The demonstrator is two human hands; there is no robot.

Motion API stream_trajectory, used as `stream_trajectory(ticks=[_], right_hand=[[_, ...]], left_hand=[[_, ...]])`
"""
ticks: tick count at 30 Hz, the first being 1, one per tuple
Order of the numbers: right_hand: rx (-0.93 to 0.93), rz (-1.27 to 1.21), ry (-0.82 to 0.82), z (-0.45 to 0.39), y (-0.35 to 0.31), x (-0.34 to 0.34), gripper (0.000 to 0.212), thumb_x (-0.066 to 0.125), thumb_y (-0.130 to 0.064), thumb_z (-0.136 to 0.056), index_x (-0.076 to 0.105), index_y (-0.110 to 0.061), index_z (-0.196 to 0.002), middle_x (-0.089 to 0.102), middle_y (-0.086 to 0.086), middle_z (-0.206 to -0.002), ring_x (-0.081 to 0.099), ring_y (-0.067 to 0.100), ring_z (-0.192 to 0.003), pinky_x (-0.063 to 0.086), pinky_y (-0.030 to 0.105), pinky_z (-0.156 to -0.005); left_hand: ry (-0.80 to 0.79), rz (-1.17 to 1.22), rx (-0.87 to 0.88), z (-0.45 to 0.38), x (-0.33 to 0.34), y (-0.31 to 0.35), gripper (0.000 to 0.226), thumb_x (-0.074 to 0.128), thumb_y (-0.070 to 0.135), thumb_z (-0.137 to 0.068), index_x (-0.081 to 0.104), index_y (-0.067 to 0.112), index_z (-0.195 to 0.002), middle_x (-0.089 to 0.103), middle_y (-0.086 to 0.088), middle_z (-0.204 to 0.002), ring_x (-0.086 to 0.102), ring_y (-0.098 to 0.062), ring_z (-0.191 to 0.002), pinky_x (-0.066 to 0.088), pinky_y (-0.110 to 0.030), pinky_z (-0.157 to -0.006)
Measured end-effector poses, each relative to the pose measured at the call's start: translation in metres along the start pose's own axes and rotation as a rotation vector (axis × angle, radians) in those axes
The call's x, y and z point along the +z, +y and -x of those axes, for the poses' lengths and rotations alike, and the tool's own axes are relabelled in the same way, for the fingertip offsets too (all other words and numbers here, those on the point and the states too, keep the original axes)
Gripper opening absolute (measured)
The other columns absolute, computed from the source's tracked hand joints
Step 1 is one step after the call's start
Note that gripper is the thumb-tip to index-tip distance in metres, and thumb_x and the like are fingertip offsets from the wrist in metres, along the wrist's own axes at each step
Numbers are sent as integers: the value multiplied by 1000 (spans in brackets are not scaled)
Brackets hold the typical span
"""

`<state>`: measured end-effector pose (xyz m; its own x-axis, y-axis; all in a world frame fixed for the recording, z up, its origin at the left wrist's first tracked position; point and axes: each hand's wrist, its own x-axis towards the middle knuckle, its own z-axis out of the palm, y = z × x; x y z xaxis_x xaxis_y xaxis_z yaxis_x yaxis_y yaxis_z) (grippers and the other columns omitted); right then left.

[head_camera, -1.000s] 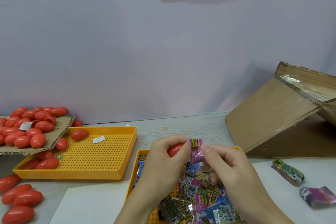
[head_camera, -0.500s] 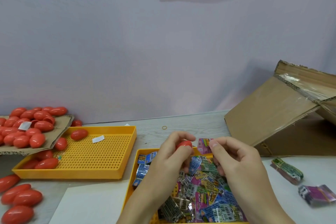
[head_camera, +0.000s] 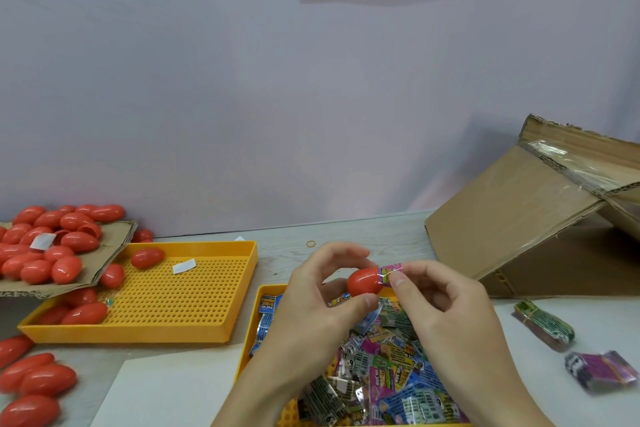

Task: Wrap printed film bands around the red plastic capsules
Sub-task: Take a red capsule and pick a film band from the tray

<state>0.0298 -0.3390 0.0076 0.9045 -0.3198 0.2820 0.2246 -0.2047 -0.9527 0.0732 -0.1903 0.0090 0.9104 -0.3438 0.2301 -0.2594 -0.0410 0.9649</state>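
My left hand (head_camera: 311, 302) holds a smooth, shiny red capsule (head_camera: 364, 282) above the yellow tray (head_camera: 254, 333) of crinkly printed bands (head_camera: 391, 367), and my right hand (head_camera: 446, 305) pinches a pink band (head_camera: 390, 271) onto its end, the writing too small to read.

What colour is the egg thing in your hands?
Red. The capsule shows best in the head view, held by the left hand.
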Motion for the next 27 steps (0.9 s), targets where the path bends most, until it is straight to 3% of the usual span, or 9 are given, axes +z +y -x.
stream_trajectory(ticks=[3, 7, 12, 15, 20, 23, 27], right_hand=[[-5, 25, -10, 0, 1, 0, 10, 72, -24, -85, 74, -29, -77, 69, -4, -71, 63, 11, -66, 49, 16, -57], [-41, 65, -32, 1, 0, 0, 13, 73, -24, -81, 72, -37, -78, 65, -8, -72, 60, 10, -64, 48, 16, -57], [-36, 67, -35, 2, -1, 0, 2, 72, -29, -83, 74, -30, -81, 69, -9, -77, 63, 11, -72, 54, 25, -66], [-31, 59, 18, 0, -1, 0, 14, 71, -43, -77, 74, -30, -79, 71, -8, -77, 65, 10, -73, 55, 25, -66], [11, -30, 45, 0, -5, -1, 26, 68, -50, -65, 75, -27, -77, 72, -3, -73, 67, 12, -69, 56, 20, -63], [26, -82, 23, 0, -5, 0, 26, 71, -47, -64, 76, -26, -79, 72, 1, -75, 69, 18, -71, 58, 26, -67], [48, -178, 16, -1, -10, 0, 25, 72, -45, -59, 77, -31, -79, 70, -2, -69, 61, 4, -57, 48, 16, -53]], left_hand=[[-14, 9, 12, -1, 0, 0, 40, 75, -2, -82, 67, 30, -103, 70, 8, -111, 70, -17, -99, 57, -27, -76], [-5, 79, 36, -1, 1, 1, 26, 79, 18, -82, 68, 26, -103, 72, 4, -112, 70, -16, -103, 57, -31, -87], [39, 89, 48, -1, 0, 0, 41, 75, -1, -82, 57, 23, -111, 69, 7, -110, 72, -18, -98, 59, -32, -81], [18, 97, 71, -1, 1, 0, 49, 78, -6, -77, 56, 24, -107, 68, 5, -107, 72, -20, -99, 59, -30, -75], [10, 217, 122, -1, 4, 1, 30, 80, 20, -77, 60, 22, -99, 71, -6, -114, 71, -27, -103, 58, -33, -85], [47, 278, 83, -3, 4, -2, 37, 81, 29, -74, 60, 24, -104, 72, -7, -112, 71, -28, -103, 55, -32, -85], [29, 320, 23, -5, 1, -6, 46, 89, 32, -68, 64, 26, -106, 73, -9, -107, 71, -30, -102, 57, -38, -84]])
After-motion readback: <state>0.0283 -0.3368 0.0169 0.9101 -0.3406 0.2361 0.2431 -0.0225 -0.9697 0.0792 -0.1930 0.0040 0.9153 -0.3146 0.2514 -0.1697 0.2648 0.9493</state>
